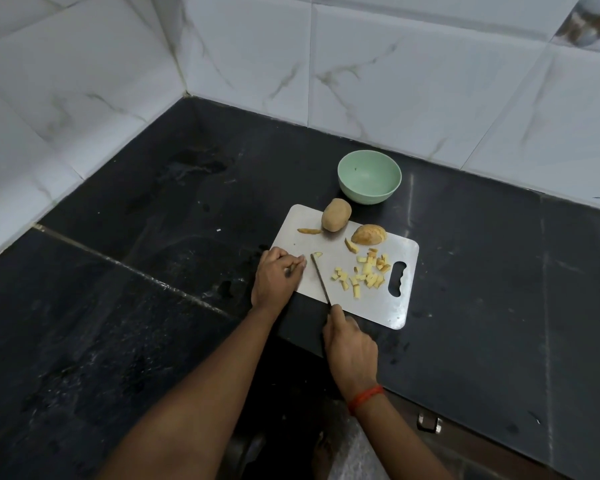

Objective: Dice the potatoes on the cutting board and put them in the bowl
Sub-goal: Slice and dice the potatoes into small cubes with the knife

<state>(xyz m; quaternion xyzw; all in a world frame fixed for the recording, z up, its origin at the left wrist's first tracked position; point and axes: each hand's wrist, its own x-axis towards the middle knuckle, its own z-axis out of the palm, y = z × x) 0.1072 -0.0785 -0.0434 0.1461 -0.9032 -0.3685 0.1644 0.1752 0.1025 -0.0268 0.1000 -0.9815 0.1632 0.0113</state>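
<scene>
While dicing is partway done, right hand (350, 344) fingers are clenched on the knife (321, 279), with its tip at a small potato piece (316, 254). Left hand (277, 276) fingers are curled on the cutting board (361, 306); can't tell if they're pinching anything.

Count:
- one whole potato (336, 214)
- one half potato (368, 234)
- two slices (309, 231)
- one dice pile (364, 271)
- one green bowl (369, 176), empty, just behind the board

Next move, probably: feed a slice under the blade.
</scene>
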